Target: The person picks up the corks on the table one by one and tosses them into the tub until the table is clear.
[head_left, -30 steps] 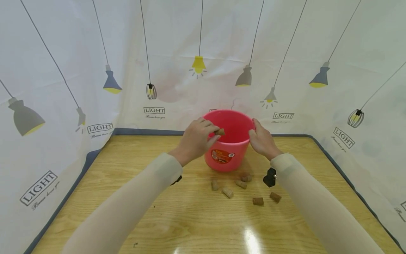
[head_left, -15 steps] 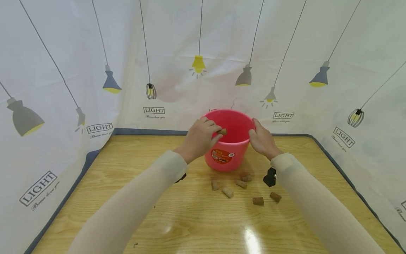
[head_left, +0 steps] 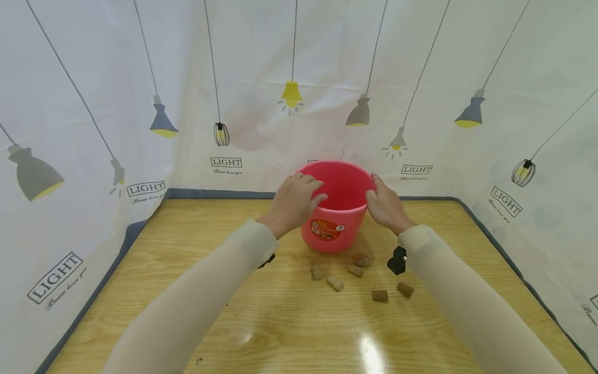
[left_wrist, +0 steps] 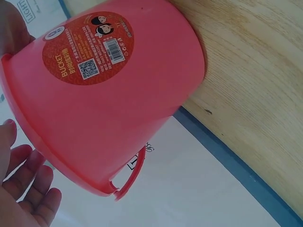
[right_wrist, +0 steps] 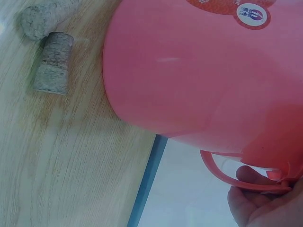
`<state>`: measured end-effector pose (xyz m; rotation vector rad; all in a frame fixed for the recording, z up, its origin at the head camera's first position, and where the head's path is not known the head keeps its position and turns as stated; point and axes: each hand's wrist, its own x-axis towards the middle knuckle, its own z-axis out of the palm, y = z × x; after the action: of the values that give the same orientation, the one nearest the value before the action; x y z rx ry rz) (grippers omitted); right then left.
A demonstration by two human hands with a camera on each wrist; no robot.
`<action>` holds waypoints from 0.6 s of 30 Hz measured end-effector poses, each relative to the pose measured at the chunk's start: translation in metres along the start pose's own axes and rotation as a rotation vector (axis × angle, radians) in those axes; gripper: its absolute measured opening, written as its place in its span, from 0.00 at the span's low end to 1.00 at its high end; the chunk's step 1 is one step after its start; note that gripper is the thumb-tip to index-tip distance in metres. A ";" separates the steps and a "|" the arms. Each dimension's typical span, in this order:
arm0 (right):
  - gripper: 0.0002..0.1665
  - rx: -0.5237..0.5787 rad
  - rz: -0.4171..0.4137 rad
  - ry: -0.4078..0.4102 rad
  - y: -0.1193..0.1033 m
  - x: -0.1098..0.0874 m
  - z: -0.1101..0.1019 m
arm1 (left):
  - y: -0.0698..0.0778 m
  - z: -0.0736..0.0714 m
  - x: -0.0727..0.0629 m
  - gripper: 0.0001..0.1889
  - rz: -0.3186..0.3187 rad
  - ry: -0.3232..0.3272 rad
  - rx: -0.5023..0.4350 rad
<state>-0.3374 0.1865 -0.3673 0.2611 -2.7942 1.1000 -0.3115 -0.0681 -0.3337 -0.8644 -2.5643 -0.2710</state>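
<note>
A pink bucket with a round red label stands on the wooden table, its mouth facing up toward me. Over its left rim hangs my left hand, thumb apart from the fingers and nothing between them. The left wrist view shows those fingers loosely bent beside the rim. On the right, my right hand grips the bucket's rim where the pink handle joins it. Several corks lie in front of the bucket, among them a pale cork and a brown cork. The bucket's floor is hidden.
A white sheet printed with hanging lamps surrounds the back and sides of the table. Its dark blue border runs along the table's edges. A black device sits at the right wrist.
The cork that my left hand pinched over the bucket's mouth has left the fingers and is out of sight. My right hand keeps its grip on the bucket.
</note>
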 end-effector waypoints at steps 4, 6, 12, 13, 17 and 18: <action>0.39 0.002 0.003 -0.005 -0.001 0.000 0.000 | -0.002 0.000 -0.004 0.21 0.027 0.048 -0.015; 0.39 0.003 0.006 -0.006 -0.001 -0.001 0.000 | -0.004 0.001 -0.007 0.21 0.046 0.084 -0.029; 0.39 -0.003 -0.001 -0.003 -0.001 -0.001 0.000 | -0.010 0.003 -0.017 0.20 0.074 0.158 -0.055; 0.38 -0.005 -0.003 -0.003 -0.001 -0.001 0.000 | -0.011 0.002 -0.019 0.20 0.077 0.163 -0.054; 0.38 -0.002 -0.010 0.001 -0.001 -0.001 0.001 | -0.013 0.001 -0.026 0.18 0.101 0.193 -0.045; 0.38 -0.002 -0.012 0.000 -0.001 -0.001 0.001 | -0.013 0.001 -0.028 0.18 0.109 0.205 -0.046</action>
<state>-0.3366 0.1853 -0.3673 0.2771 -2.7894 1.0946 -0.2999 -0.0931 -0.3482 -0.9385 -2.3217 -0.3675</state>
